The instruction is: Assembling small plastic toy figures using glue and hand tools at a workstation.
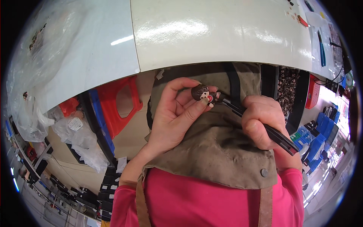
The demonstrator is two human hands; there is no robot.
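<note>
My left hand (pixel 170 115) pinches a small painted figurine (pixel 199 92) with brown hair and a round red spot on its front, between thumb and fingers. In my right hand (pixel 262 120) is a slim black-handled cutter knife (pixel 280 139), gripped with the fingers wrapped around it. Its narrow tip points left and reaches the figurine's lower end; whether it touches is hard to tell. Both hands are over the brown apron (pixel 211 151) on my lap, just in front of the table edge.
The white table (pixel 227 41) spans the far side. Clear plastic bags (pixel 81 132) lie at left near a red stool (pixel 120 108). At right a black bin (pixel 297 102) holds many small dark pieces, close to a red box (pixel 312 92). Blue-handled pliers (pixel 322 53) lie on the table.
</note>
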